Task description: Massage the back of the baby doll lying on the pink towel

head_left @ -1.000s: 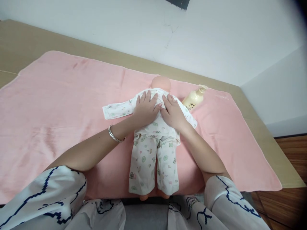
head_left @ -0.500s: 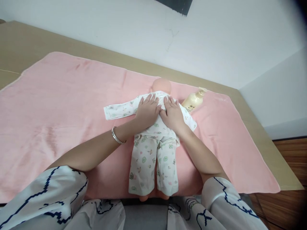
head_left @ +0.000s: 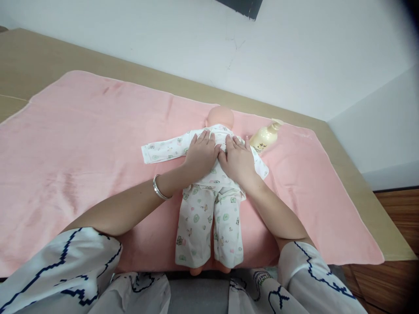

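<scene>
Pink fleece is seen first, a blanket (head_left: pixel 81 144) spread over a tan table (head_left: pixel 32 56), and near its middle a doll (head_left: pixel 209 209) in printed white pyjamas is laid lengthwise, head (head_left: pixel 220 117) towards the wall and feet at the near edge. One pyjama sleeve (head_left: pixel 163 149) is stretched flat to the left and looks empty. Next to it, past a silver bracelet (head_left: pixel 159 188) on the wrist, the left hand (head_left: pixel 201 152) is laid palm down on the upper part of the doll's top, its fingers (head_left: pixel 203 137) straight and only slightly apart; nothing is gripped. The right hand (head_left: pixel 238 160) is pressed flat just beside it in the same way, the thumbs meeting at the middle of the top and the fingers loosely spread, with a little cloth bunched between the two hands. The doll is judged light, with a firm head and a softer body; the thin cotton would slide and wrinkle under pressure, so the trunk is the surest place to be held, not the loose cloth. Just beside the doll's right shoulder, a cream pump bottle (head_left: pixel 263 137) is lying on the blanket, untouched.
</scene>
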Motion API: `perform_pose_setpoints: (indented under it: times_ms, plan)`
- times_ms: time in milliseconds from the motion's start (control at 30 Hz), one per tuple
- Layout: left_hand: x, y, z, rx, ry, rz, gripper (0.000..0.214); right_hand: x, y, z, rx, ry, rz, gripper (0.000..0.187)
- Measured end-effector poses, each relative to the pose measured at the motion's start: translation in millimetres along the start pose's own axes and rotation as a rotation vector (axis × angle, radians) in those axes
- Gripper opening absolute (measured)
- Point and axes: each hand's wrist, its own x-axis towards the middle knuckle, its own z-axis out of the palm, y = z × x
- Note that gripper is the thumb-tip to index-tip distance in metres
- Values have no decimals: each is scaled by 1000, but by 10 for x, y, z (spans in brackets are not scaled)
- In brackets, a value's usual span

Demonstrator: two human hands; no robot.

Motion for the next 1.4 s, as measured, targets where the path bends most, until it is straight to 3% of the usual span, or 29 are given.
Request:
perform_pose_setpoints:
  times_ms: [167, 367, 533, 700, 1000, 1167, 1300, 1400]
  plan:
    - [4, -3, 1, -28, 3, -51, 55, -59, -1, -100, -23, -7, 1, 59]
    - [-1, -5, -7, -38, 43, -108, 60, -122, 55, -524, 20, -154, -36, 32]
    - [-14, -64, 49, -88, 131, -112, 73, -154, 62, -710, 71, -130, -35, 31]
    - [-48, -42, -5, -86, 240, -39, 76, -120, 67, -666, 73, -130, -26, 28]
    - [-109, 6, -51, -53, 259, 44, 69, -52, 124, -519, 139, -68, -42, 40]
    - [-102, -25, -12, -61, 204, 53, 63, -11, 161, -416, 227, -18, -58, 56]
    - [-65, -70, 38, -96, 111, 25, 56, 65, 184, -209, 299, 80, -50, 60]
    - [-50, -91, 54, -118, 96, 22, 56, 140, 213, -20, 298, 25, -81, 61]
